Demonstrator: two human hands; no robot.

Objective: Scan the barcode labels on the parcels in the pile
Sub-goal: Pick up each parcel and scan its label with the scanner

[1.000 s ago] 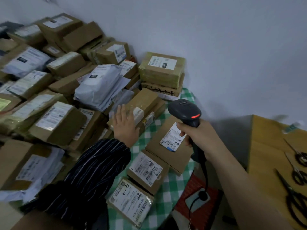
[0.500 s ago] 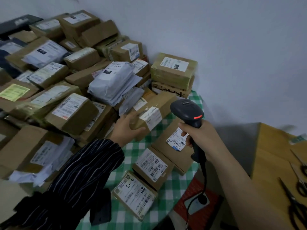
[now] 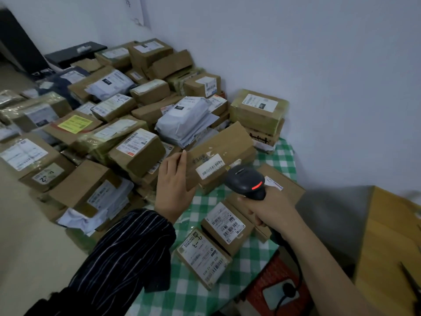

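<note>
My left hand [image 3: 174, 185] grips the near end of a long brown cardboard parcel [image 3: 224, 147] and holds it lifted and tilted above the green checked cloth. Its white barcode label [image 3: 211, 168] faces up toward me. My right hand [image 3: 266, 207] grips a black handheld scanner [image 3: 247, 181] with a red light lit, its head just right of and below that label. Three labelled parcels lie on the cloth below: one marked by hand [image 3: 202, 254], one with barcodes [image 3: 226, 222], and a flat one [image 3: 282, 185] partly behind the scanner.
A big pile of brown boxes and grey mailer bags [image 3: 184, 115] fills the floor to the left, up to the white wall. The checked cloth [image 3: 280, 158] lies by the wall. A red stool [image 3: 273, 279] and a wooden table [image 3: 387, 236] stand at right.
My left hand went from reaching flat into the pile to gripping the long parcel, then lifted and turned it label-up toward the scanner. The scanner hand stayed nearly in place.
</note>
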